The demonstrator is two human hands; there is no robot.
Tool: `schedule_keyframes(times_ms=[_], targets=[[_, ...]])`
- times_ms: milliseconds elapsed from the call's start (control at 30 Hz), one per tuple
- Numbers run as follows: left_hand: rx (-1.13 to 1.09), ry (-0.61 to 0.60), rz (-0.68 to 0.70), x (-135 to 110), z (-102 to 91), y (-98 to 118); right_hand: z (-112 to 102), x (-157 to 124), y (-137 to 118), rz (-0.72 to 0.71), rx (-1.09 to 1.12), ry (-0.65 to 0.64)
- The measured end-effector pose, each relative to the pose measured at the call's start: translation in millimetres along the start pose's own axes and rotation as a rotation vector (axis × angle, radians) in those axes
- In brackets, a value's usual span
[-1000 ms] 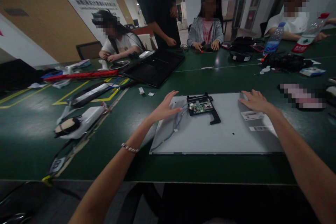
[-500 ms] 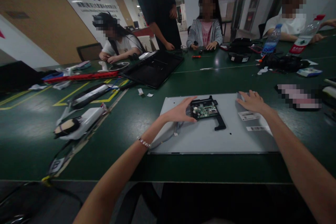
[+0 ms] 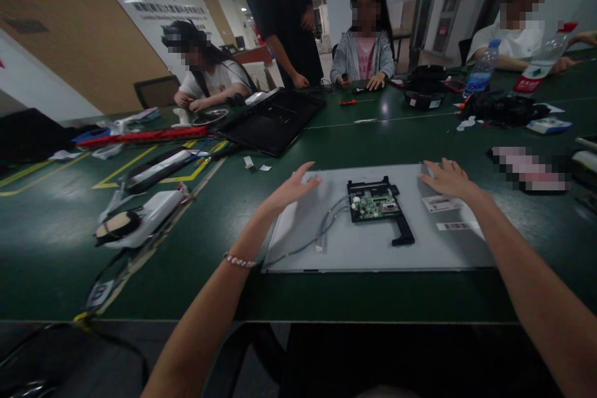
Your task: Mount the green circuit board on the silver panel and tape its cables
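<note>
A flat grey panel [image 3: 364, 249] lies on the green table [image 3: 233, 211] in front of me. On it sits a small green circuit board in a black bracket [image 3: 379, 206], with thin wires [image 3: 321, 235] trailing to its left. My left hand [image 3: 291, 189] rests open on the panel's far left corner, fingers stretched, apart from the board. At the far right corner my right hand [image 3: 448, 178] lies flat and open, beside two white barcode labels [image 3: 443, 204].
A black monitor shell [image 3: 273, 121] lies beyond the panel. To the left are a red strip [image 3: 144, 134], a long light bar [image 3: 163, 166] and a white part [image 3: 140, 217]. Water bottles [image 3: 482, 68] and black gear stand at the right. Several people sit or stand across the table.
My left hand reached to the circuit board, then drew back to the panel's left corner. The board now sits further right and nearer me. My right hand stayed put.
</note>
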State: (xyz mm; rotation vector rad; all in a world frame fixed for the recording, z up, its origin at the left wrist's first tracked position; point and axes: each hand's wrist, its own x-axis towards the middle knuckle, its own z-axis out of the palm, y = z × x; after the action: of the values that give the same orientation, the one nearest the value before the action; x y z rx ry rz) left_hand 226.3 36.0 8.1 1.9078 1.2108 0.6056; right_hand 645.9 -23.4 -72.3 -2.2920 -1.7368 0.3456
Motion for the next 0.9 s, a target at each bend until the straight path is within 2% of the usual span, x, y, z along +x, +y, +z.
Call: schedule_keyframes(times_ms=[100, 167, 267, 433, 533, 667, 900], targets=[[-0.134, 0.260, -0.165, 8, -19.4, -23, -1, 0, 0, 0.013, -0.006, -0.010], [-0.203, 0.331, -0.219, 12, -25.3, -33, -1, -1, 1, 0.023, -0.011, -0.013], [-0.320, 0.340, -0.255, 13, -24.6, -34, -1, -1, 2, 0.018, -0.023, -0.011], [-0.587, 0.319, -0.269, 8, -17.1, -19, 1, 1, 4, -0.004, -0.050, 0.011], [-0.681, 0.353, -0.279, 7, -16.4, -15, 2, 2, 6, -0.011, -0.062, 0.023], [-0.682, 0.375, -0.275, 6, -15.4, -16, 3, 4, 9, -0.025, -0.073, 0.032], [-0.527, 0.352, -0.282, 6, -10.2, -19, 8, 9, 16, -0.040, -0.092, 0.026]])
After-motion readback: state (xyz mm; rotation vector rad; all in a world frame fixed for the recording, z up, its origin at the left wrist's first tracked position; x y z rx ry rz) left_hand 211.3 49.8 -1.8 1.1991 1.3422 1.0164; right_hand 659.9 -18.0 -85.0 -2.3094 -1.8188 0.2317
